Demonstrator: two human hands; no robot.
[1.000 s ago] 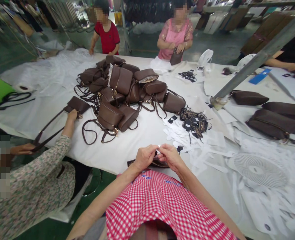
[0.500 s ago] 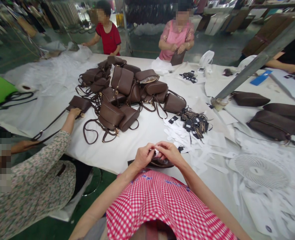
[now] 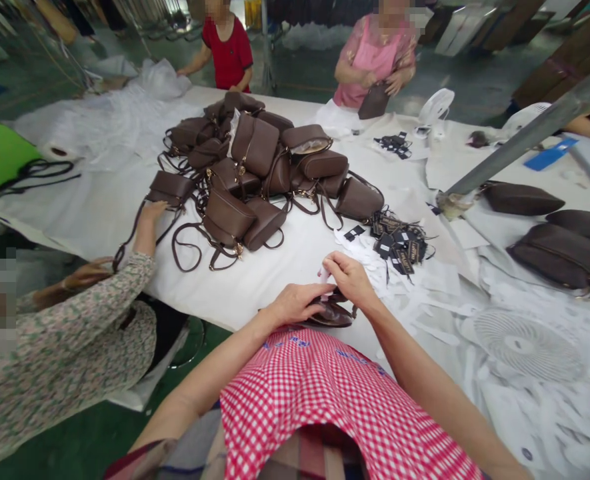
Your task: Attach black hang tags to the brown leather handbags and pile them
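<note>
A small brown bag (image 3: 332, 313) lies at the table's front edge, right before my apron, partly covered by my hands. My left hand (image 3: 295, 301) rests over its left side with fingers stretched and apart, the fingertips beside a white strip. Just above the bag, my right hand (image 3: 349, 277) pinches that white strip (image 3: 326, 291), which has a small reddish mark near its top. The strip's lower end goes down to the bag's top; whether it is attached there I cannot tell. Black hang tags (image 3: 399, 243) lie in a heap beyond my right hand.
Brown shoulder bags (image 3: 255, 150) are piled mid-table. White scraps (image 3: 445, 293) and a white fan (image 3: 525, 343) lie to the right, near a slanted metal post (image 3: 519, 140). At left a co-worker's hand (image 3: 152, 212) touches another bag; two people stand across the table.
My hands have moved apart: the right has risen with the white strip, the left has flattened over the bag. The co-worker's strap-holding hand at left has moved right. The view has shifted slightly.
</note>
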